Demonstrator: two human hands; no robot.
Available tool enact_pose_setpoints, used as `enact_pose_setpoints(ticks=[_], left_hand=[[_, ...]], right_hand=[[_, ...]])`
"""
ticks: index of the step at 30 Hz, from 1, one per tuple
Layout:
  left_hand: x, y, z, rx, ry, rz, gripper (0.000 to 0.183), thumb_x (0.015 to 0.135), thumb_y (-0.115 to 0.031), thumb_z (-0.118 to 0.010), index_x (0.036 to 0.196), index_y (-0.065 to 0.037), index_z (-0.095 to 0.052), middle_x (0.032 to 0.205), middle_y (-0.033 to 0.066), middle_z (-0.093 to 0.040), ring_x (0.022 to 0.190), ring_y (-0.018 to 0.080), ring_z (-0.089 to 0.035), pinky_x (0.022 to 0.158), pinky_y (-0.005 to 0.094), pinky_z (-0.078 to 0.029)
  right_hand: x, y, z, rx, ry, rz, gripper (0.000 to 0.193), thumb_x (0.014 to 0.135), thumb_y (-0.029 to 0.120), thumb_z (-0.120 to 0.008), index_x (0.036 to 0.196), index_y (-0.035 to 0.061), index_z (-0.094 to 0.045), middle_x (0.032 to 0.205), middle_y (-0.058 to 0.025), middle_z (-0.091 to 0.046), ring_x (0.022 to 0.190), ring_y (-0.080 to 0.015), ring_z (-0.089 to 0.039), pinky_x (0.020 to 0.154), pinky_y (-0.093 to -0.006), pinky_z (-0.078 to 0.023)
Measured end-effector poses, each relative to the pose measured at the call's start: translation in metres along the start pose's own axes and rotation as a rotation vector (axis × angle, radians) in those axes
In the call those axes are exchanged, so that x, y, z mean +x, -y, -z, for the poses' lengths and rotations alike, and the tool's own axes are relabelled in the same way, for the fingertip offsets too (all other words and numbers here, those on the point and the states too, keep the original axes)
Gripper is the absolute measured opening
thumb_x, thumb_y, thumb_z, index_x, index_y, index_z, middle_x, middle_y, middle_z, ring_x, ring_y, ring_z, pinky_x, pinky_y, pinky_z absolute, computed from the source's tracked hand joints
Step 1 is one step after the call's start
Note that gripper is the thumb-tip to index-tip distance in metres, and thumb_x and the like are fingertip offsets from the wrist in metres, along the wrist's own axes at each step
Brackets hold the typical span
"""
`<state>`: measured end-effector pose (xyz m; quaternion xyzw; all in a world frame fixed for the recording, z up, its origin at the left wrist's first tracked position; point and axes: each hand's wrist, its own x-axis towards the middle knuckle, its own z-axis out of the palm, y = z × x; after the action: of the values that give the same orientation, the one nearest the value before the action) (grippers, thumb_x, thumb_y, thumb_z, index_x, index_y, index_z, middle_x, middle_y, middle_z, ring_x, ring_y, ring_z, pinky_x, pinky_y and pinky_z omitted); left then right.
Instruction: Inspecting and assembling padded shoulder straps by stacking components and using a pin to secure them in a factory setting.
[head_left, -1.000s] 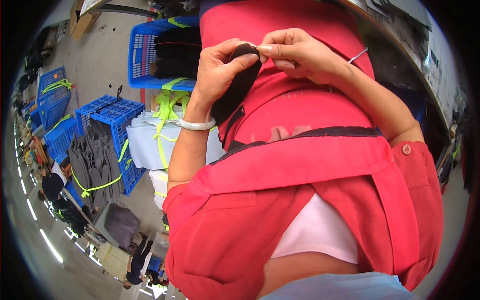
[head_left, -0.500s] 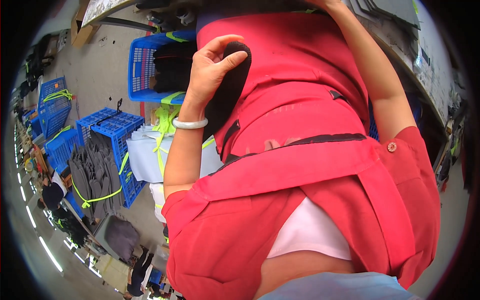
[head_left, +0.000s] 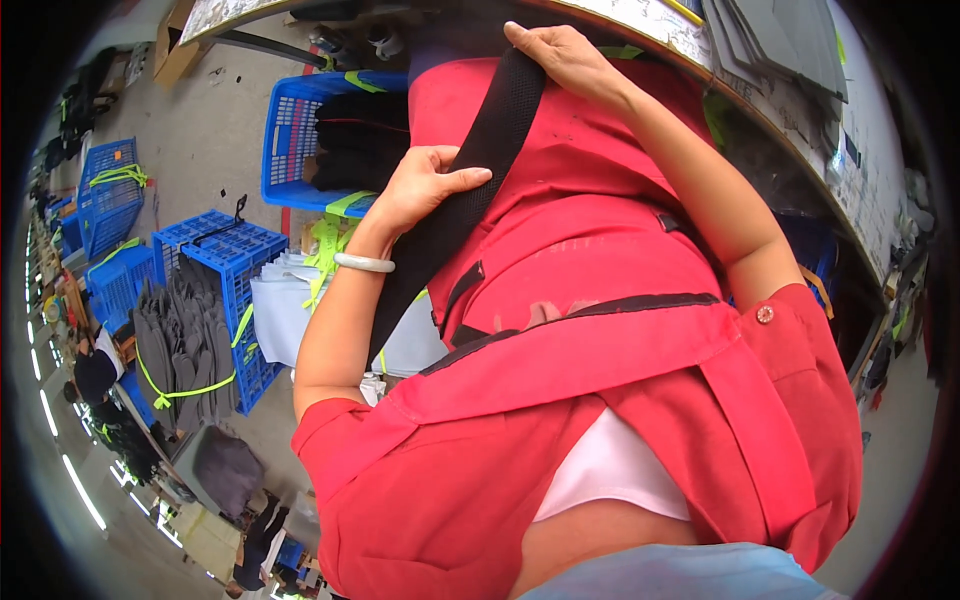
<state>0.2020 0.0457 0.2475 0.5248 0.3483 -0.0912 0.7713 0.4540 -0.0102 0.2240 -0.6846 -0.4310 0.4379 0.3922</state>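
Observation:
A long black strip of mesh-like fabric (head_left: 497, 125) stretches slantwise in front of my red apron. My left hand (head_left: 425, 187) pinches it midway, thumb on top and fingers behind. At the strip's upper end, my right hand (head_left: 570, 62) grips it between thumb and fingers. From the left hand the strip hangs down past my wrist, which wears a pale bangle (head_left: 364, 263). Its lower end drops behind my left forearm.
Beside me on the left, a blue crate (head_left: 290, 140) holds dark folded pieces. Below it lie stacked pale sheets (head_left: 280, 310) and a blue crate with bundled grey pieces (head_left: 185, 340). A worktable (head_left: 850, 150) with grey panels (head_left: 775, 40) runs along the upper right.
My right hand has come in from the top edge and taken the strip's upper end. The left hand has moved lower, and the strip is now drawn out straight between both hands.

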Motion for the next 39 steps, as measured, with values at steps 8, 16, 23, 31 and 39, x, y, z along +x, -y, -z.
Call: enact_pose_setpoints(ticks=[8,16,23,31,39], left_hand=[[-0.021,0.007,0.007,-0.044,0.058,0.056,0.026,0.080,-0.010,-0.074,0.100,0.004,-0.066,0.090,0.0061,-0.069,0.079,0.0126,-0.065,0.072,0.0257,-0.053],[0.021,-0.019,0.099,-0.557,-0.473,-0.477,0.027,0.089,-0.020,-0.066,0.100,0.005,-0.064,0.089,0.0147,-0.069,0.077,0.0233,-0.067,0.075,0.0320,-0.056],[0.039,0.029,0.025,-0.474,-0.349,-0.482,0.022,0.086,-0.011,-0.070,0.101,0.004,-0.065,0.094,0.0113,-0.069,0.081,0.0168,-0.065,0.078,0.0258,-0.052],[0.031,0.034,0.009,-0.797,-0.318,-0.492,0.016,0.086,-0.004,-0.068,0.100,0.001,-0.064,0.092,0.0076,-0.068,0.081,0.0174,-0.066,0.076,0.0305,-0.055],[0.025,0.041,0.011,-0.642,-0.302,-0.463,0.018,0.084,0.000,-0.069,0.101,0.003,-0.066,0.097,0.0102,-0.069,0.084,0.0172,-0.067,0.075,0.0277,-0.054]], right_hand=[[0.032,0.041,0.046,0.157,-0.095,0.040,0.051,0.092,0.041,-0.060,0.114,-0.0047,-0.060,0.080,-0.0088,-0.066,0.059,-0.0119,-0.056,0.054,-0.0276,-0.046],[-0.045,0.046,-0.087,0.198,0.563,-0.107,0.040,0.089,0.039,-0.066,0.101,0.0009,-0.066,0.082,-0.0056,-0.066,0.072,-0.0103,-0.062,0.067,-0.0252,-0.051],[-0.026,0.027,-0.069,0.242,0.464,-0.235,0.036,0.084,0.034,-0.073,0.100,0.0021,-0.065,0.085,-0.0027,-0.067,0.067,-0.0089,-0.061,0.064,-0.0228,-0.051],[-0.023,0.018,-0.067,0.150,0.430,-0.164,0.037,0.086,0.040,-0.069,0.095,0.0042,-0.064,0.076,-0.0010,-0.063,0.063,-0.0077,-0.059,0.056,-0.0212,-0.046],[-0.022,0.027,-0.060,-0.257,0.308,-0.028,0.030,0.091,0.034,-0.064,0.091,0.0041,-0.063,0.072,-0.0013,-0.062,0.063,-0.0075,-0.058,0.061,-0.0224,-0.049]])
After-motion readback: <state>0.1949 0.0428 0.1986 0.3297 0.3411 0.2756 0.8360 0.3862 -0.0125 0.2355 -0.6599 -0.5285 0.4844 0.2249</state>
